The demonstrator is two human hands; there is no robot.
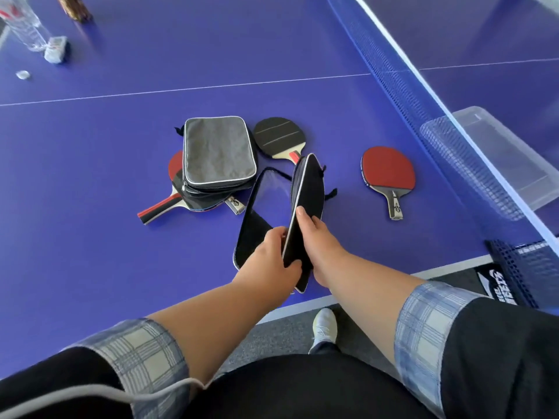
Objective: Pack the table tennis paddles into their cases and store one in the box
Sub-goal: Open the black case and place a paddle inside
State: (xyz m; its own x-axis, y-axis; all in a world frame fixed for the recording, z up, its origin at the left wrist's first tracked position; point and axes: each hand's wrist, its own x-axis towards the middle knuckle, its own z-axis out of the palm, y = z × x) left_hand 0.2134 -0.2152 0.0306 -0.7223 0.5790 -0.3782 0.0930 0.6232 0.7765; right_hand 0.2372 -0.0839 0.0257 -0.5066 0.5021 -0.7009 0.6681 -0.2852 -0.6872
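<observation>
I hold a dark paddle case (307, 195) open above the blue table, its two halves spread apart. My left hand (270, 261) grips the case's near end, between the halves. My right hand (317, 240) holds the upright right half, thumb along its edge. A red paddle (388, 173) lies to the right of the case. A black-faced paddle (279, 136) lies behind it. A stack of grey cases (217, 152) rests on another red paddle (174, 176) at the left. A clear plastic box (508, 158) sits beyond the net.
The net (423, 116) runs diagonally along the right, with its clamp (520, 267) at the table's edge. A plastic bottle (24, 25), a small white object (56, 49) and a bottle cap (22, 75) sit at the far left. My shoe (325, 326) shows on the grey floor.
</observation>
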